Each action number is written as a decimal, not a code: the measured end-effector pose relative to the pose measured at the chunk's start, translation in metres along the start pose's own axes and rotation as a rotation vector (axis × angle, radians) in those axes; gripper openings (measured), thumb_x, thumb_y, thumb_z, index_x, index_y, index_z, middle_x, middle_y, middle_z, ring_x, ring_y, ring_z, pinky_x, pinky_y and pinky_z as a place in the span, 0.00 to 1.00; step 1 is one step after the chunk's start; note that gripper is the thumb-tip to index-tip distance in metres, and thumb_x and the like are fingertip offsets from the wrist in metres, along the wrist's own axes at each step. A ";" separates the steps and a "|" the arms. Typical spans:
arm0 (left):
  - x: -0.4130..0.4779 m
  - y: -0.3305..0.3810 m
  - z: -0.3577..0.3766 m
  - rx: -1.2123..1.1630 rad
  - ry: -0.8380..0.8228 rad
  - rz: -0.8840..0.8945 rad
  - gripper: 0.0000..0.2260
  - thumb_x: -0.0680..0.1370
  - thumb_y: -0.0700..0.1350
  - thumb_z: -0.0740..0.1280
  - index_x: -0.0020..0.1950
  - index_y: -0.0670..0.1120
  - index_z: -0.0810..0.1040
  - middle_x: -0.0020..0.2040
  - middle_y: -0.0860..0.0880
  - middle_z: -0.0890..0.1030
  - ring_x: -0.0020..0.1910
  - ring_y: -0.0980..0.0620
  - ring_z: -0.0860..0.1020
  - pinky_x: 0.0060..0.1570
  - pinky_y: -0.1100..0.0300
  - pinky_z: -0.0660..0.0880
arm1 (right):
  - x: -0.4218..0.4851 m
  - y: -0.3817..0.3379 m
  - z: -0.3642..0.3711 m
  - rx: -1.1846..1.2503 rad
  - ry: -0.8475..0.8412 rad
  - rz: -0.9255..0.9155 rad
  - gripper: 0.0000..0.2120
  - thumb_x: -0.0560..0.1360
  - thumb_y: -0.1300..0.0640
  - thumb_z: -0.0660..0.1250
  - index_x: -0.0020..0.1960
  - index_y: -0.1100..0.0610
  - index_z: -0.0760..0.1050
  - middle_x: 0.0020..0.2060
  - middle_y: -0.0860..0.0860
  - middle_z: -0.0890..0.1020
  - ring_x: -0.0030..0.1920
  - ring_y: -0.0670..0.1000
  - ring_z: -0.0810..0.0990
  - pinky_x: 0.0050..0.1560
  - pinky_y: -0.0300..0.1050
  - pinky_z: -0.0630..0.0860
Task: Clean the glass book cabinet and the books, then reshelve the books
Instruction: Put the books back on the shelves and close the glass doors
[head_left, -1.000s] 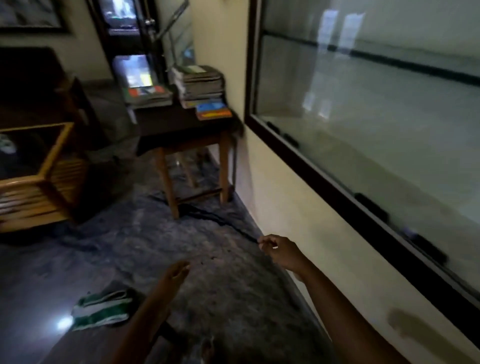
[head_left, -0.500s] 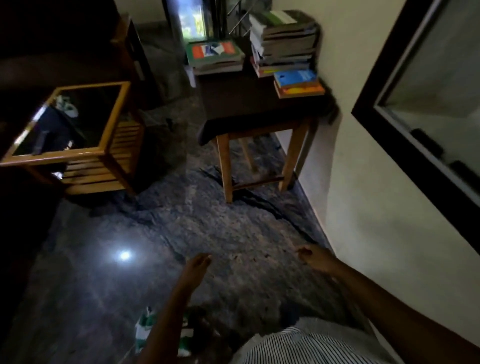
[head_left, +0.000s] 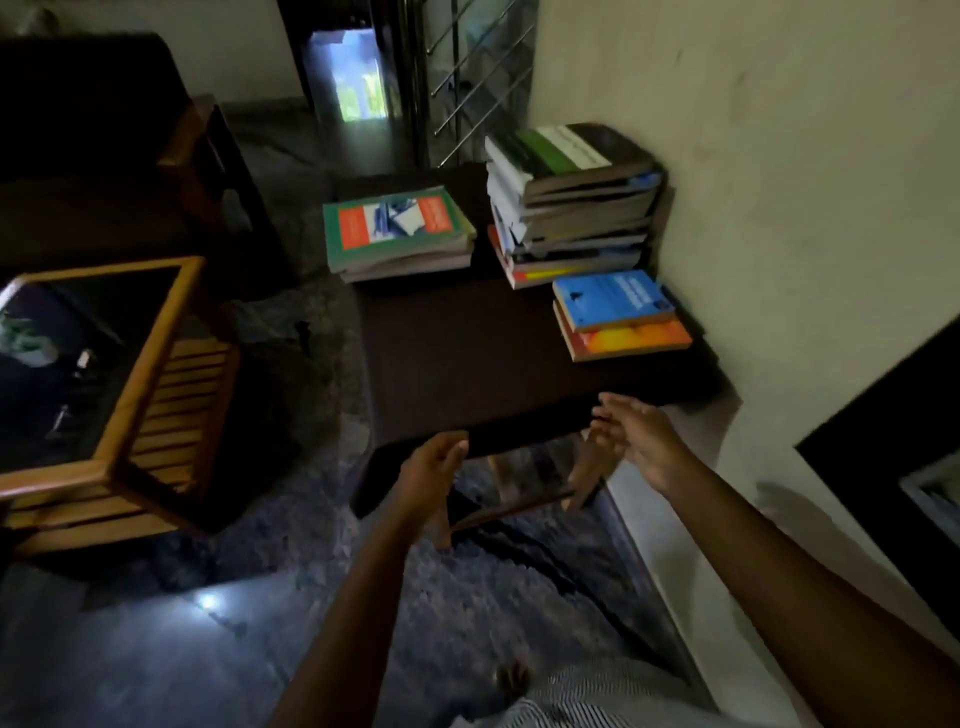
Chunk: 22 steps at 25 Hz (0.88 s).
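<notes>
Here: dark table (head_left: 467, 364) by wall (head_left: 779, 156), book stacks (head_left: 566, 208) atop — left hand (head_left: 428, 470), right hand (head_left: 644, 441) fingers relaxed, empty.

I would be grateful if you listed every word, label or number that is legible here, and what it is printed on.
Nothing here can be read for certain.
On the green-bordered book: pale lettering on the orange panels, too blurred to read.
On the top book of the tall stack: a line of print along the white band, too small to read.
On the blue book: white title lines, blurred.
</notes>
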<state>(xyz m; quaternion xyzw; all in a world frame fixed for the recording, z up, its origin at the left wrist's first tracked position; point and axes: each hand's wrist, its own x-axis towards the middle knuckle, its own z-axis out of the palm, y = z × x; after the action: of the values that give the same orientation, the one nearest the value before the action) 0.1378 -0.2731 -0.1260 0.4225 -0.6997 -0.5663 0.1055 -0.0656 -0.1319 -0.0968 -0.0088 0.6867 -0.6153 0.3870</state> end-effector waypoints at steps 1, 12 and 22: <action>0.025 0.015 0.002 0.026 -0.018 0.047 0.13 0.81 0.46 0.60 0.63 0.44 0.75 0.58 0.47 0.78 0.58 0.49 0.76 0.58 0.54 0.73 | 0.023 -0.022 0.006 0.070 0.078 -0.014 0.07 0.78 0.58 0.61 0.55 0.58 0.73 0.42 0.52 0.76 0.40 0.47 0.76 0.38 0.38 0.74; 0.278 0.131 0.044 0.318 -0.256 0.333 0.16 0.80 0.45 0.61 0.67 0.43 0.71 0.63 0.44 0.76 0.61 0.47 0.75 0.51 0.68 0.66 | 0.293 0.004 0.012 0.358 0.647 0.058 0.29 0.68 0.35 0.69 0.59 0.51 0.65 0.56 0.55 0.77 0.51 0.54 0.79 0.43 0.53 0.80; 0.329 0.124 0.089 0.292 -0.419 0.295 0.17 0.81 0.45 0.58 0.68 0.40 0.70 0.65 0.40 0.75 0.65 0.44 0.72 0.61 0.57 0.67 | 0.161 -0.035 0.025 0.032 0.808 0.035 0.22 0.68 0.43 0.72 0.54 0.57 0.78 0.51 0.57 0.82 0.47 0.52 0.79 0.36 0.36 0.74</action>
<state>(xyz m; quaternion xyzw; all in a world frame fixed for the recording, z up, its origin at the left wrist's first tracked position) -0.1800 -0.4442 -0.1554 0.2009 -0.8341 -0.5133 -0.0221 -0.1808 -0.2401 -0.1494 0.2514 0.7740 -0.5731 0.0961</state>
